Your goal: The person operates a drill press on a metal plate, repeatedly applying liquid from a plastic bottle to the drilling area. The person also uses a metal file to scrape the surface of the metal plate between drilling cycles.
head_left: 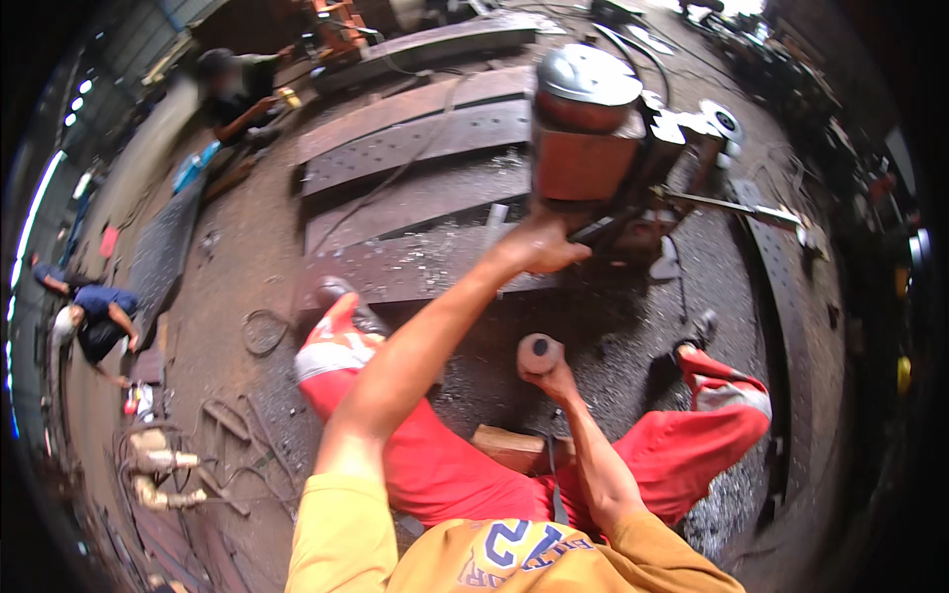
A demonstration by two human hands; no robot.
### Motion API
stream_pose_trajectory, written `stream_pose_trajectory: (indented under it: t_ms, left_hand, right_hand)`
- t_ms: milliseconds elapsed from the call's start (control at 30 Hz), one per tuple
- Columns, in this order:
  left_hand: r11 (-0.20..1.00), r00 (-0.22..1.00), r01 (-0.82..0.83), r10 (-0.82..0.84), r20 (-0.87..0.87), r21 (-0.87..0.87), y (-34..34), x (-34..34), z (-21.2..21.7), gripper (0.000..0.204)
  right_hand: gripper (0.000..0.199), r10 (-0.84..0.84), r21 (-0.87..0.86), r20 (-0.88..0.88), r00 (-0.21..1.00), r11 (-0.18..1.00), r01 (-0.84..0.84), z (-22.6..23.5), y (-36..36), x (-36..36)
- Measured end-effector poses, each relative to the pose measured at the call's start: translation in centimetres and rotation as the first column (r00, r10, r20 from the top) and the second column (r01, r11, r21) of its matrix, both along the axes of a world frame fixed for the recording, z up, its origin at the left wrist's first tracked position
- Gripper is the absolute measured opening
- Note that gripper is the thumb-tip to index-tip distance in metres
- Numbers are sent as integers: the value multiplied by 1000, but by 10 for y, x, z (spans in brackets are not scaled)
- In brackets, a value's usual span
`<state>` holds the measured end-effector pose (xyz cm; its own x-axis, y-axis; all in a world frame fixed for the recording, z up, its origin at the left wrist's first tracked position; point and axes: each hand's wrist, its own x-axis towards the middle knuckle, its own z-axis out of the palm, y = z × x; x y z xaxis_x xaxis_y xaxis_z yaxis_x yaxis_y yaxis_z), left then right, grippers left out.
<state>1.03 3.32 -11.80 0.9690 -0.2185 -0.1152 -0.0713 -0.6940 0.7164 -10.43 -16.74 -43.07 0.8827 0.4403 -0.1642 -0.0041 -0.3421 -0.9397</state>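
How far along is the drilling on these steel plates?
Done: the long steel plates already carry rows of holes, and metal chips lie scattered on the near plate. In hand: the left hand rests at the base of the orange drill machine, and the right hand grips a round knobbed handle. Left: how many holes remain cannot be told from here.

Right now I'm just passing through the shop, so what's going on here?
A person in red trousers sits on a low wooden block on the floor, facing a drilling machine that stands on a perforated steel plate. The left hand rests at the machine's base; the right hand grips a round knob. Metal chips cover the floor.
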Motion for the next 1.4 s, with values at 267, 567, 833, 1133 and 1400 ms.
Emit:
stream_pose_trajectory:
  t_ms: [267,567,833,1133,1400]
  left_hand:
    - [996,972,-78,67,-225,-42,-7,-8,22,45]
    - [999,988,-28,24,-150,-24,-2,-9,21,45]
    - [997,988,-17,6,-154,-71,-3,-10,23,46]
    - [999,979,-44,40,-201,-12,-4,-7,18,47]
    - [998,976,-50,40,-213,-43,-3,-7,18,45]
  right_hand:
    - [101,9,-67,0,1000,998,-9,5,-9,0]
    - [101,10,-55,-15,1000,998,-11,-6,-5,0]
    - [100,9,-40,-63,998,999,-11,6,-3,2]
    - [99,-1,-66,-50,999,998,-2,11,-2,2]
    - [99,5,-72,-49,999,997,-9,10,-3,1]
